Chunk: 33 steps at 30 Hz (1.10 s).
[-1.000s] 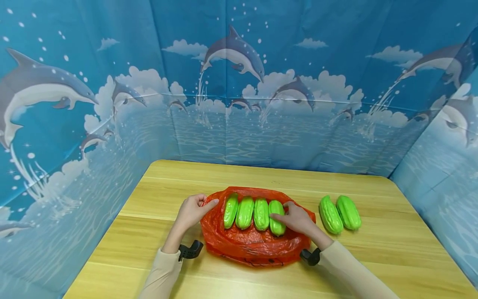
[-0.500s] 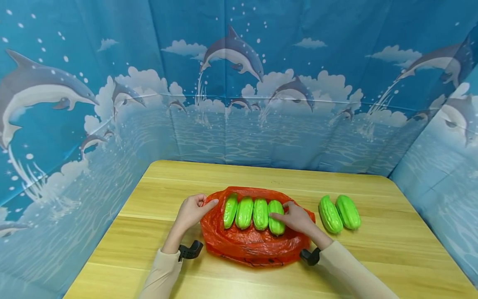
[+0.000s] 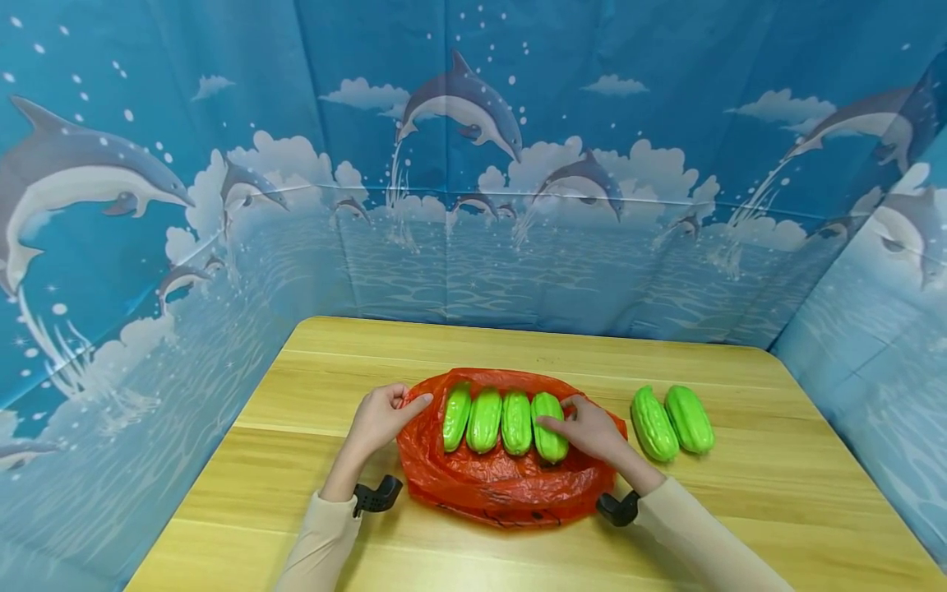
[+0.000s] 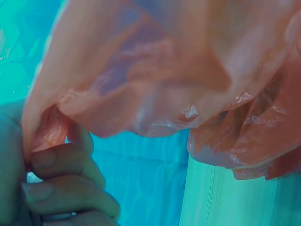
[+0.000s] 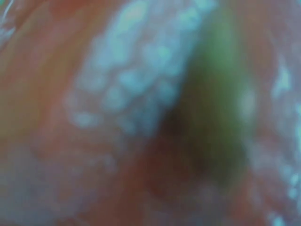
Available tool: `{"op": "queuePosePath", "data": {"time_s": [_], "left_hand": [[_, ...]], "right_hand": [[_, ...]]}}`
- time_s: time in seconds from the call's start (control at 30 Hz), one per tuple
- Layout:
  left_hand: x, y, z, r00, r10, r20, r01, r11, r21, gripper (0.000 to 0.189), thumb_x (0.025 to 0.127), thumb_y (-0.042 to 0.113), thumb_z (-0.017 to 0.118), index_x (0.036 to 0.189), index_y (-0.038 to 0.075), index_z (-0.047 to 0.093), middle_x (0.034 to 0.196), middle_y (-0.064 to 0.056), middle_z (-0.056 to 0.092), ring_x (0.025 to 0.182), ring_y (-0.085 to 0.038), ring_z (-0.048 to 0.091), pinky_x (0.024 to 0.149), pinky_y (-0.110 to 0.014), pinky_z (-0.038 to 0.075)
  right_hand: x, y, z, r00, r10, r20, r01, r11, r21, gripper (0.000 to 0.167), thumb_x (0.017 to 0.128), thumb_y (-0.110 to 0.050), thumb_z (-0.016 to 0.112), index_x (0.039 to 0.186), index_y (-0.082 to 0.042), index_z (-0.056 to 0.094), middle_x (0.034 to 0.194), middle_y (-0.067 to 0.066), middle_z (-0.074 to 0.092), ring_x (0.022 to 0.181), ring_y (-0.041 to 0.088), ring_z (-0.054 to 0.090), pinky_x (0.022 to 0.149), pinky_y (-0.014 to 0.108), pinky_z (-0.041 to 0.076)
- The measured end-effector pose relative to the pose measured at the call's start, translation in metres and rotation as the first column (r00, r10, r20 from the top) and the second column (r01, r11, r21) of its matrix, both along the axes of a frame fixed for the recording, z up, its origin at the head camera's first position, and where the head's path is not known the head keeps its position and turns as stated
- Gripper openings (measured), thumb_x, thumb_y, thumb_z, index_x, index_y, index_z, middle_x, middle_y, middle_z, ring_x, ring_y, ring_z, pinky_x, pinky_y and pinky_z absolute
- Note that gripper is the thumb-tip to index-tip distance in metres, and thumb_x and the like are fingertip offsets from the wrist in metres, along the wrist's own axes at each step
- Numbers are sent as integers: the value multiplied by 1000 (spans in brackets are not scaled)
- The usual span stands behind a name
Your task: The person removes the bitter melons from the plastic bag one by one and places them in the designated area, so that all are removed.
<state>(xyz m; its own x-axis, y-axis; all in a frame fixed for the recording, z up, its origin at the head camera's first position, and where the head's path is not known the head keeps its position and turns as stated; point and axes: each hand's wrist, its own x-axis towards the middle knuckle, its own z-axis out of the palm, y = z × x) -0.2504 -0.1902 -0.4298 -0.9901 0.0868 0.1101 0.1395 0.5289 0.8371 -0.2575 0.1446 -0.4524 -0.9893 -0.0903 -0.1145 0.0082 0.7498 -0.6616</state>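
Observation:
A red plastic bag [image 3: 488, 493] lies with its mouth spread wide, and several bright green bitter melons [image 3: 484, 421] sit side by side in it. My left hand [image 3: 379, 418] pinches the left edge of the bag; in the left wrist view the curled fingers [image 4: 70, 188] hold the thin film. My right hand [image 3: 589, 427] reaches into the bag and grips the rightmost bitter melon [image 3: 550, 444], thumb across its top. The hand's far fingers are partly hidden behind that melon. The right wrist view is blurred, with red film [image 5: 108, 197] and a bumpy surface.
Two more bitter melons [image 3: 654, 423] lie together on the wooden table [image 3: 777, 493], right of the bag. A blue dolphin-print curtain [image 3: 473, 271] hangs behind the table and along both sides. Each wrist wears a black camera [image 3: 377, 495].
My right hand has shifted slightly to the right, and the rightmost melon in the bag has moved a little with it. My left hand stays still at the bag's edge.

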Motion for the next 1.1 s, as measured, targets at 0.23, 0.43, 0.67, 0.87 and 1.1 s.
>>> {"op": "queuePosePath", "data": {"time_s": [0.23,0.43,0.67,0.87,1.1], "left_hand": [[0,0,-1,1000,-2,-4,2,1000,-6,48,83,48,69,63,12,45,51,3,32,50,-13,35,54,-28,30],[0,1,0,1000,-4,-11,4,1000,-13,48,84,47,69,62,12,44,51,3,31,51,-13,34,55,-28,29],[0,1,-1,1000,-3,-9,3,1000,-11,47,84,45,70,62,11,44,51,3,31,51,-14,34,55,-29,30],[-1,1,-2,1000,-5,-19,5,1000,-12,48,84,43,70,61,12,43,51,4,31,50,-13,34,54,-28,30],[-1,1,-2,1000,-4,-17,4,1000,-12,48,84,45,70,61,12,43,51,4,31,51,-13,35,55,-28,30]], "right_hand": [[2,0,4,1000,0,-3,0,1000,-31,73,82,-52,67,124,6,52,75,5,57,61,17,51,56,32,40],[4,1,6,1000,-6,-10,5,998,-70,73,81,-52,68,124,5,52,73,4,56,59,17,50,54,32,39],[6,0,8,1000,-6,-13,5,994,-111,70,81,-50,70,124,3,52,74,5,57,59,17,51,55,32,40],[9,0,11,1000,5,-17,-7,989,-150,69,81,-50,70,124,2,52,73,5,56,56,17,48,52,32,39],[13,-1,17,999,18,-31,-23,985,-171,70,81,-50,70,124,2,51,73,5,54,55,16,45,51,32,37]]}}
